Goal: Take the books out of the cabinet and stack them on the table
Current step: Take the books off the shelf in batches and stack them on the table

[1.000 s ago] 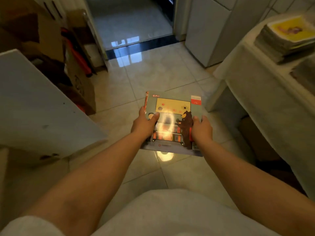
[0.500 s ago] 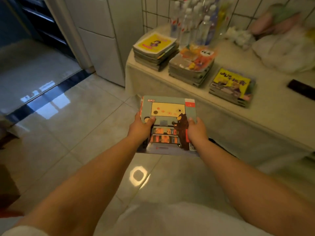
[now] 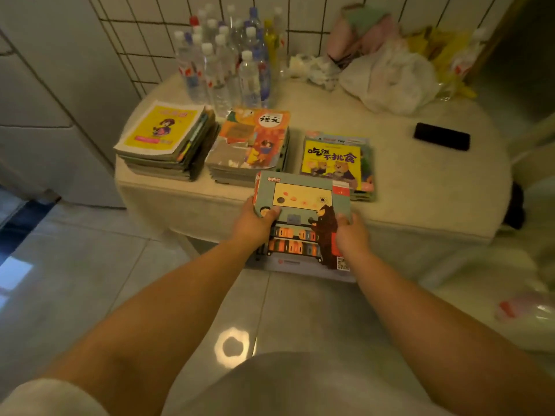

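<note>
Books (image 3: 303, 217) carried closer to table (image 3: 420, 202), arms outstretched, left hand (image 3: 252, 223) and right hand (image 3: 351, 235) fingers pinching them

The room is dim and looks yellow-brown. A round bright spot of glare shines on the glossy floor (image 3: 232, 346). Pale light reflects off the floor at the left edge. The right side is dark. The picture is soft and a bit blurry, and straight lines bend near the edges.
</note>
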